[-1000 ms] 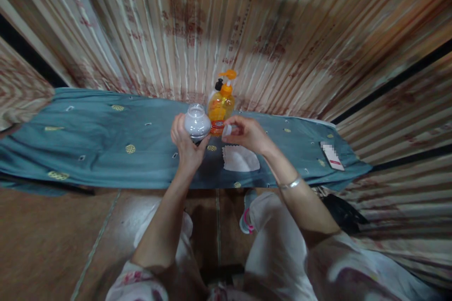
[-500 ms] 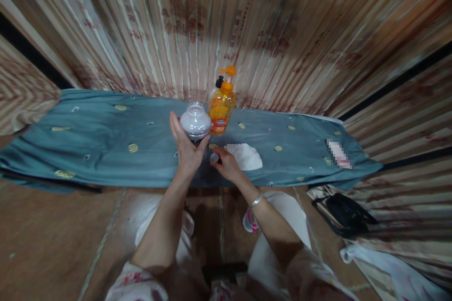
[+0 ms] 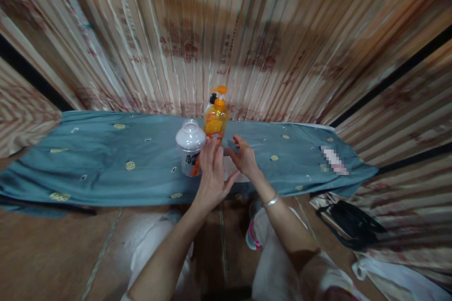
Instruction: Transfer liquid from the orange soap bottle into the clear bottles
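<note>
A clear bottle with a white domed top (image 3: 189, 146) stands upright on the teal cloth (image 3: 106, 160). Just behind and to its right stands an orange pump bottle (image 3: 215, 120). My left hand (image 3: 212, 176) is open, fingers spread, just right of the clear bottle and apart from it. Beside it, my right hand (image 3: 244, 157) is open too, hovering over a white cloth that it mostly hides. Neither hand holds anything.
The teal cloth covers a low surface along a striped curtain wall (image 3: 247, 33). A small card (image 3: 332, 160) lies on the cloth at the right. A black bag (image 3: 348, 228) sits on the floor at the lower right. My knees are below.
My left hand has set the clear bottle down on the cloth and let go. My right hand has moved up from the cloth's edge and opened over the white cloth.
</note>
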`<state>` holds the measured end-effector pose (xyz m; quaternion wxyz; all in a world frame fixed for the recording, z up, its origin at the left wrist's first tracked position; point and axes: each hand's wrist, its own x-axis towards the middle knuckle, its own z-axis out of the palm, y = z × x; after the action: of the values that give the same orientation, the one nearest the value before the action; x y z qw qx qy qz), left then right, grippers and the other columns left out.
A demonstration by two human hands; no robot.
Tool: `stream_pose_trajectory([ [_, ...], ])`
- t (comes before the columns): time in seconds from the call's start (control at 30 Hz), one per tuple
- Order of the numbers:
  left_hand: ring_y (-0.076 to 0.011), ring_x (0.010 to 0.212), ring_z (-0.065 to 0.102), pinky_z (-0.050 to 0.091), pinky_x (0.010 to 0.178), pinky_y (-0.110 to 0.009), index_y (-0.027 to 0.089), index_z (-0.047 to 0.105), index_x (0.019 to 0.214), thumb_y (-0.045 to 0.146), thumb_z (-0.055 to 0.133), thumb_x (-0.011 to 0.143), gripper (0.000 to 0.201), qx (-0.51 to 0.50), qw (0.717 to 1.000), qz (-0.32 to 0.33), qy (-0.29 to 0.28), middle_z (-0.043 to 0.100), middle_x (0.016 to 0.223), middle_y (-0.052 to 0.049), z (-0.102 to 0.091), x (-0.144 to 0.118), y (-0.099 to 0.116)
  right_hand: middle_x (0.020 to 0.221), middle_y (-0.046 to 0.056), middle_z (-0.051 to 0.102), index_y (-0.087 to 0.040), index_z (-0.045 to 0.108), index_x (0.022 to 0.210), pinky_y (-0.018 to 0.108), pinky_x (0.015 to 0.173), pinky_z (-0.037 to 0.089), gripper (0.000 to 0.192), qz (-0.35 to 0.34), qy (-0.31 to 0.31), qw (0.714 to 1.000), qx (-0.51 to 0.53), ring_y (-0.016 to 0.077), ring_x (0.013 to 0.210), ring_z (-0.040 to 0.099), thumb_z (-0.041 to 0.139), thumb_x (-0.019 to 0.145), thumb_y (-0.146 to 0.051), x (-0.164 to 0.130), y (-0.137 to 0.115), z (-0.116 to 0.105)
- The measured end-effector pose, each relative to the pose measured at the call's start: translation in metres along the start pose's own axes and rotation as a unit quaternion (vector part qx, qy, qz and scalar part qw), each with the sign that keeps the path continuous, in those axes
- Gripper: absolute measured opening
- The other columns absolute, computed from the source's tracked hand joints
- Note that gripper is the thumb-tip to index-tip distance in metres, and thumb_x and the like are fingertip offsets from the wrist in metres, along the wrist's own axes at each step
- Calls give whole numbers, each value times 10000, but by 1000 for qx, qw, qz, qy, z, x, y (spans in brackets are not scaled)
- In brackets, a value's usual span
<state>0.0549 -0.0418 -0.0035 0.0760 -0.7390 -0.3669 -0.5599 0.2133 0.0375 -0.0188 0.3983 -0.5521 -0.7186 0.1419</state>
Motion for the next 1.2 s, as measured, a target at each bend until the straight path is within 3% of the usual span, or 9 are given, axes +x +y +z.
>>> stream_pose_trajectory([
  [0.1, -317, 1652, 161, 248, 1327, -554, 237, -21, 1681, 430, 618, 990, 961, -36, 997, -38, -62, 156, 1757, -214, 23, -8, -3, 1458, 201, 641, -176, 460, 1535, 505, 1082, 546, 781, -21, 44, 999, 11, 314, 1300, 649, 700, 888, -542, 48, -9, -18],
  [0.23, -308, 1656, 145, 240, 1333, -548, 268, -48, 1678, 483, 592, 990, 964, -82, 985, -136, -72, 135, 1766, -192, 49, -17, -21, 1595, 230, 507, -132, 431, 1558, 497, 1233, 399, 1014, -44, 14, 999, 15, 343, 1490, 489, 782, 774, -671, 102, -29, -22],
  [0.3, -307, 1656, 143, 220, 1339, -552, 274, -39, 1677, 507, 613, 973, 988, -99, 980, -162, -65, 138, 1767, -187, 58, -20, -28, 1574, 245, 528, -101, 446, 1537, 471, 1222, 410, 1038, -24, -26, 999, 9, 350, 1469, 515, 852, 726, -607, 117, -39, -16],
  [0.4, -318, 1656, 138, 204, 1342, -559, 261, -11, 1677, 531, 656, 940, 1030, -116, 971, -198, -64, 125, 1766, -203, 66, -21, -33, 1450, 201, 653, -117, 475, 1499, 475, 1140, 488, 913, 9, -61, 998, -2, 335, 1340, 633, 863, 753, -475, 124, -48, -7],
  [0.53, -329, 1658, 122, 189, 1345, -563, 237, 37, 1675, 543, 696, 908, 1057, -130, 963, -231, -54, 105, 1765, -218, 69, -17, -36, 1346, 158, 714, -146, 568, 1385, 484, 1078, 531, 732, 27, -45, 999, -14, 322, 1240, 687, 853, 769, -418, 121, -51, -1],
  [0.63, -331, 1660, 98, 160, 1350, -564, 225, 59, 1672, 529, 728, 886, 1076, -132, 959, -249, -41, 117, 1762, -221, 68, -10, -37, 1299, 146, 729, -160, 589, 1346, 476, 1062, 540, 714, 23, -14, 1000, -5, 316, 1201, 696, 853, 760, -470, 118, -49, -11],
  [0.93, -380, 1653, 106, 144, 1346, -592, 179, 65, 1657, 564, 886, 723, 1301, -127, 948, -289, -26, 135, 1740, -277, 72, 7, -30, 1160, 120, 750, -168, 631, 1255, 484, 981, 562, 824, -11, 72, 997, -2, 307, 1073, 716, 781, 696, -755, 76, -47, -97],
  [1.07, -388, 1551, 404, 395, 1260, -569, 227, 163, 1639, 498, 966, 630, 1318, -183, 925, -329, -47, 376, 1661, -245, 76, 13, -21, 1056, 89, 766, -182, 665, 1183, 459, 922, 577, 757, 5, 56, 998, -5, 280, 973, 726, 792, 688, -740, 49, -52, -109],
  [1.2, -347, 1268, 681, 585, 1072, -514, 239, 422, 1506, 395, 990, 593, 1087, -211, 904, -365, -67, 666, 1395, -151, 76, 19, -15, 1193, 102, 762, -200, 632, 1284, 409, 948, 573, 732, -19, 22, 999, 41, 264, 1080, 730, 754, 768, -705, 33, -41, -106],
])
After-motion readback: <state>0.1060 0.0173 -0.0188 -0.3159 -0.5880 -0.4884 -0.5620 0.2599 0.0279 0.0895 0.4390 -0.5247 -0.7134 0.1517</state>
